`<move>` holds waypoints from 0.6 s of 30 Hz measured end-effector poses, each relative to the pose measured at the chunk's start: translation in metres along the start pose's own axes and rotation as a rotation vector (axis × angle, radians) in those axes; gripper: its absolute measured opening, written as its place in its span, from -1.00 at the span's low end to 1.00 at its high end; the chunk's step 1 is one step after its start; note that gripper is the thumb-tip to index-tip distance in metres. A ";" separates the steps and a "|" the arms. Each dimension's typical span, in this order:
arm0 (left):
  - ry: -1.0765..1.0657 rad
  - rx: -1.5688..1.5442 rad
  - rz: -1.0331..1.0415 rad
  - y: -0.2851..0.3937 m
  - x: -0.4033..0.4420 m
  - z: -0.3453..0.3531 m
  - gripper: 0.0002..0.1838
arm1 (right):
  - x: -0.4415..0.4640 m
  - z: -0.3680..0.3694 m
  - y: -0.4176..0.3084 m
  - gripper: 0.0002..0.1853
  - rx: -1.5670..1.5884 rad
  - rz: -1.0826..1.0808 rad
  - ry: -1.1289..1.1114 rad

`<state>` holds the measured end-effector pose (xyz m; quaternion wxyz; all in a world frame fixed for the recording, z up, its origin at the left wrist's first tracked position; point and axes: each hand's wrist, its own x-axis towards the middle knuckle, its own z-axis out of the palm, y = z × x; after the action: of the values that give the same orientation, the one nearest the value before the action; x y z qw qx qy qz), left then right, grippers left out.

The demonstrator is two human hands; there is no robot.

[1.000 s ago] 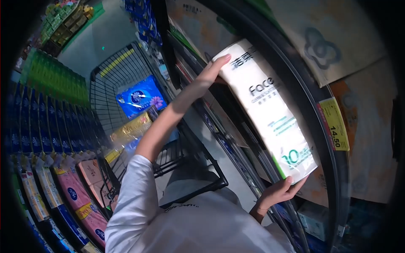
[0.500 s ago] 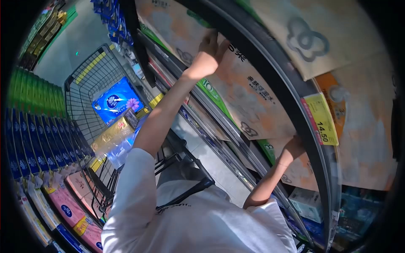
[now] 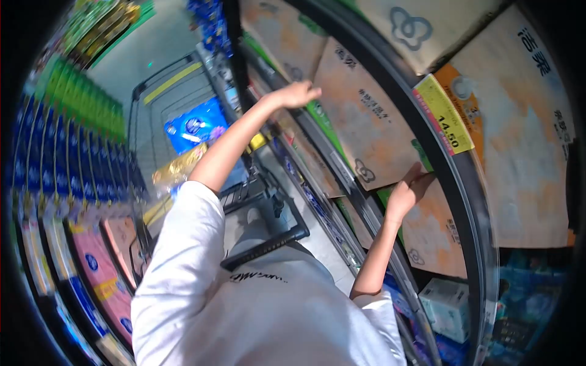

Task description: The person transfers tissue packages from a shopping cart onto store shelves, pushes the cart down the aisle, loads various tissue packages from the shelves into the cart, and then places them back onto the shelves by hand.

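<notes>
A beige tissue pack (image 3: 366,116) with orange smudges and dark lettering lies on the shelf in front of me. My left hand (image 3: 298,94) is just off its left edge, fingers extended and nothing in them. At the pack's lower right corner, my right hand (image 3: 406,194) has its fingertips on the edge, thumb and forefinger closed round it; the other fingers are partly hidden. Just below the right hand lies another beige pack (image 3: 434,229), overlapped by the first at its upper edge.
A shopping cart (image 3: 160,91) stands to the left, holding a blue tissue pack (image 3: 194,126) and a gold pack (image 3: 180,166). A yellow price tag (image 3: 444,116) hangs on the dark shelf rail. Blue packs (image 3: 67,149) are stacked at far left. A white box (image 3: 444,308) sits lower right.
My left hand has come off the pack's upper part and moved to its left edge. My right hand has emerged from behind the shelf rail to the pack's corner. The view has shifted.
</notes>
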<state>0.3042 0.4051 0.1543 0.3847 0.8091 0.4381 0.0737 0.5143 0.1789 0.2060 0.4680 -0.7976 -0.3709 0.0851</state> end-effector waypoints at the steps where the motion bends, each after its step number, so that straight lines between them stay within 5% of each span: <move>1: 0.030 0.075 0.019 0.001 -0.038 0.007 -0.42 | -0.010 0.000 0.005 -0.57 -0.012 -0.208 0.108; 2: 0.055 0.155 0.037 0.005 -0.085 0.020 -0.41 | -0.020 0.000 0.009 -0.52 -0.011 -0.410 0.221; 4: 0.119 0.289 0.100 0.001 -0.166 0.036 -0.41 | -0.054 -0.003 0.005 -0.46 0.151 -0.368 0.107; 6: 0.147 0.149 -0.077 -0.004 -0.241 0.056 -0.41 | -0.084 -0.003 -0.008 -0.45 0.220 -0.411 -0.067; 8: 0.086 0.077 -0.413 0.008 -0.307 0.082 -0.32 | -0.105 0.003 -0.010 -0.62 0.319 -0.532 -0.407; 10: 0.136 0.430 -0.376 0.005 -0.366 0.133 -0.33 | -0.132 0.017 -0.006 -0.78 0.648 -0.351 -0.968; 12: 0.135 0.059 -0.686 0.049 -0.379 0.147 -0.41 | -0.167 0.042 0.006 -0.83 0.406 -0.632 -1.063; 14: 0.197 0.169 -0.705 0.054 -0.377 0.155 -0.45 | -0.187 0.045 0.016 -0.82 0.007 -1.039 -0.934; 18: 0.206 0.233 -0.682 0.046 -0.373 0.159 -0.50 | -0.194 0.046 0.021 -0.76 0.060 -1.063 -0.788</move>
<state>0.1808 0.0161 0.1574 0.2465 0.6432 0.7244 -0.0281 0.3645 0.0739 0.1231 0.2979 -0.4018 -0.8548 0.1384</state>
